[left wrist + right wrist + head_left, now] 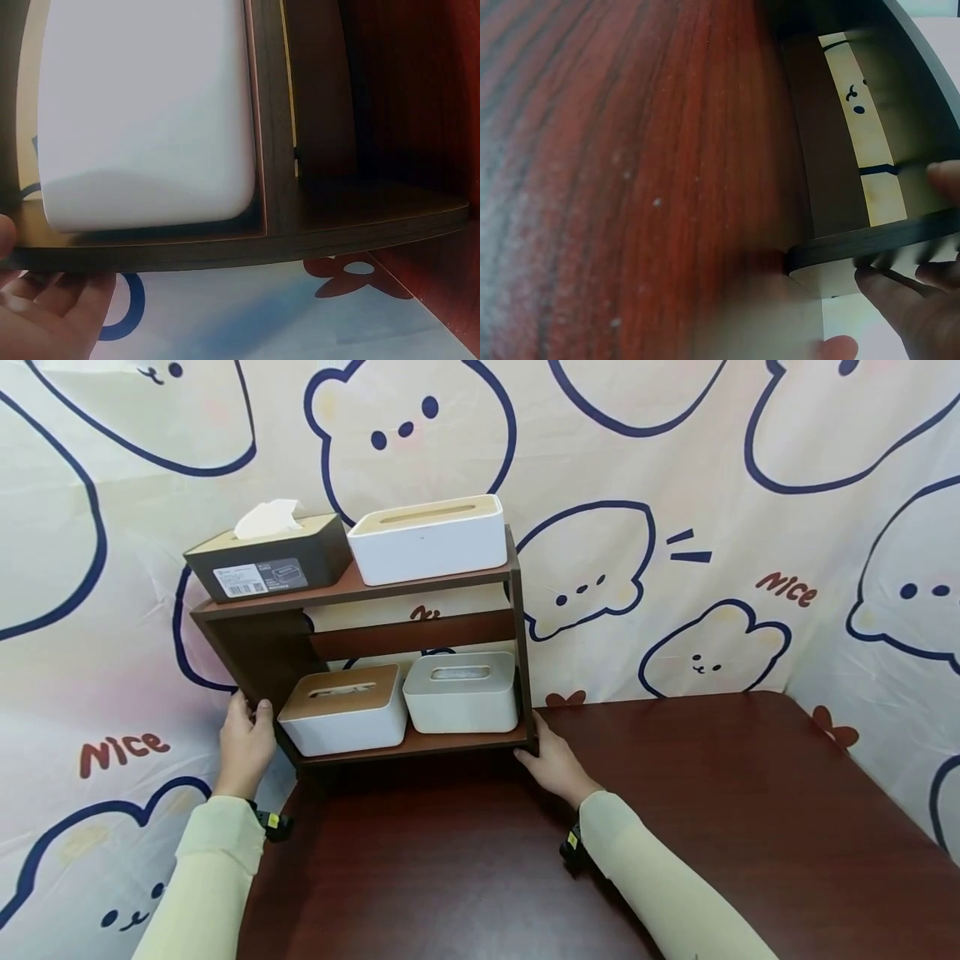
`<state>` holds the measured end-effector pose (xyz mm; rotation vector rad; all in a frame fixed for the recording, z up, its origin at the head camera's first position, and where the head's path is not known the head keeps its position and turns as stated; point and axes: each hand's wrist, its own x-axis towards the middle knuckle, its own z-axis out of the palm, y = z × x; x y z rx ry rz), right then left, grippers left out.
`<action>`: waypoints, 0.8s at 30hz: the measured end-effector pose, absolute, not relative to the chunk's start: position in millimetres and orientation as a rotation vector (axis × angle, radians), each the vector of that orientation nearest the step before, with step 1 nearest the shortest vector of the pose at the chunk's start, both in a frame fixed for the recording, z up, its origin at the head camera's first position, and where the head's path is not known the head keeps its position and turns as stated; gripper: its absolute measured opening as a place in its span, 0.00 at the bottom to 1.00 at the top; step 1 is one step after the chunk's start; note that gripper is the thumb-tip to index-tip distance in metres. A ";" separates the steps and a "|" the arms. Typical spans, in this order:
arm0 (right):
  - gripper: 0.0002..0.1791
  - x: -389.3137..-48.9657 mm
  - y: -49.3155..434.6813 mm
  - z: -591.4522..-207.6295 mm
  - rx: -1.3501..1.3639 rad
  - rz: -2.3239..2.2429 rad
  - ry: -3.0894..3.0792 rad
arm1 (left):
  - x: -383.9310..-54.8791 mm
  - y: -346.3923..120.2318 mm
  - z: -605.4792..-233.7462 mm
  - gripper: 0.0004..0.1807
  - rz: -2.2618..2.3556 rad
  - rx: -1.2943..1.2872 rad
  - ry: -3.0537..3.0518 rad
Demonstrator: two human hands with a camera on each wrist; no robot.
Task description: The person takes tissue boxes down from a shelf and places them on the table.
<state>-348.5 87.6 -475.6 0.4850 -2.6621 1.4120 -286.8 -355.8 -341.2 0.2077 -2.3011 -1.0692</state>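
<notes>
Cartoon backdrop [720, 539], reddish table [712, 777], left hand [244, 750] and right hand [557, 763] gripping shelf [420, 637]

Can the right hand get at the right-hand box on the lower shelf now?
Probably not without letting go: the right hand grips the rack by its side panel, beside the box, though the open front leaves a way in.

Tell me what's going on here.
Someone's left hand and right hand grip the two sides of a brown shelf unit. A dark tissue box and a white tissue box sit on top; a brown-lidded box and a grey-lidded box sit below. The table extends to the right.
</notes>
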 end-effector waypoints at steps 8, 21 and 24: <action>0.42 -349.8 88.4 -475.7 0.459 1.379 -2.688 | -287.3 -356.5 -344.2 0.27 -1.091 0.193 -2.303; 0.43 -348.2 88.2 -472.0 0.475 1.339 -2.735 | -283.5 -360.6 -342.6 0.27 -1.055 0.187 -2.353; 0.43 -345.7 87.1 -470.5 0.480 1.336 -2.739 | -282.2 -361.7 -343.4 0.26 -1.036 0.191 -2.352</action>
